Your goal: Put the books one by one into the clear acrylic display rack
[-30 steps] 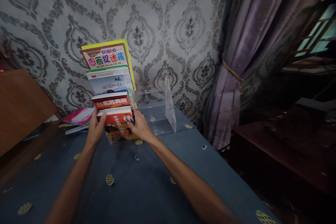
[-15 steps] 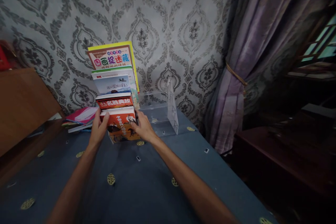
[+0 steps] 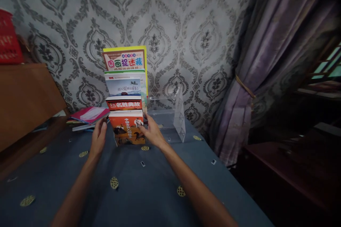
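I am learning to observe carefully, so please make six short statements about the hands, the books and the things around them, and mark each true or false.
1. The thumb of the right hand is over the front cover of the orange book. True.
2. The left hand is pressed against the orange book. False: a gap shows between them.
3. The yellow-edged book is the front one. False: it stands behind the others.
4. Clear plastic rack parts show to the right of the books. True.
5. The curtain hangs untied. False: a cord gathers it.
6. A pink item lies in the pile left of the upright books. True.
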{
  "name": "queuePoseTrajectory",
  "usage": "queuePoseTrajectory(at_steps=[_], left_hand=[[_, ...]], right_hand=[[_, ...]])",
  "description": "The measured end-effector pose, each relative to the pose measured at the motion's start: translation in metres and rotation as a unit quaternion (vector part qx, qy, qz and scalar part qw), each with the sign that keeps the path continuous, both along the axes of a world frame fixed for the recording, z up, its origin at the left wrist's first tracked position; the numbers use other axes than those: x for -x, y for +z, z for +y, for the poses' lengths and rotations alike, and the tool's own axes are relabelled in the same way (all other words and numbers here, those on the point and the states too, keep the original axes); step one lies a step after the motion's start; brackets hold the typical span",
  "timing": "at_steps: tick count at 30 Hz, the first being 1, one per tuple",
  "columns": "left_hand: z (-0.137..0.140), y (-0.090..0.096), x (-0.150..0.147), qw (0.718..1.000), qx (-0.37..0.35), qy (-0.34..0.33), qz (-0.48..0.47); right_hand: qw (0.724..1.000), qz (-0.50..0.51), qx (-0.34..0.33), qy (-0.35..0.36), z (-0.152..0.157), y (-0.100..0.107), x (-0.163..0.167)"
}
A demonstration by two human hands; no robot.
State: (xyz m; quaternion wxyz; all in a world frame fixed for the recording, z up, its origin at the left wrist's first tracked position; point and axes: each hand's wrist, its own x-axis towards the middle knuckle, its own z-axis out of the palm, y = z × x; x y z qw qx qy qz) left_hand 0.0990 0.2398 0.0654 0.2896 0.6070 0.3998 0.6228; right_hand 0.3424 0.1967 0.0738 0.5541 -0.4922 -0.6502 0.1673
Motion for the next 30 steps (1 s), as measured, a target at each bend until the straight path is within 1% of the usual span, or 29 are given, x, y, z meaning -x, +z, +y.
queuePoseTrajectory(at_steps=[4,8,12,14,16,18,21,26,28,30], left_hand=[[0.007,-0.021,0.015,0.998,0.051,0.024,0.002],[0.012,-0.042,0.029,0.995,0.091,0.038,-0.001],[0.013,-0.062,0.037,0.992,0.124,0.032,-0.019],[0.013,-0.068,0.039,0.991,0.131,0.027,-0.027],[0.013,-0.070,0.040,0.991,0.129,0.024,-0.032],[0.012,-0.068,0.038,0.992,0.118,0.021,-0.036],[0.009,-0.057,0.030,0.996,0.082,0.017,-0.041],[0.010,-0.024,0.010,0.998,0.009,0.012,-0.061],[0.013,-0.012,0.003,0.998,-0.013,0.008,-0.068],[0.015,-0.002,-0.001,0.997,-0.030,0.002,-0.074]], right_hand=[[1.000,-0.006,0.001,0.000,-0.002,-0.002,-0.004],[1.000,-0.010,-0.006,-0.017,-0.005,-0.007,-0.001],[0.998,0.039,-0.031,-0.027,-0.012,-0.021,0.007],[0.996,0.059,-0.047,-0.039,-0.018,-0.031,0.010],[0.995,0.059,-0.057,-0.058,-0.024,-0.039,0.011],[0.994,0.049,-0.062,-0.073,-0.030,-0.044,0.012],[0.994,0.037,-0.057,-0.082,-0.036,-0.044,0.013],[0.995,0.047,-0.034,-0.085,-0.037,-0.032,0.018],[0.994,0.059,-0.026,-0.092,-0.036,-0.033,0.022],[0.993,0.069,-0.015,-0.098,-0.035,-0.037,0.025]])
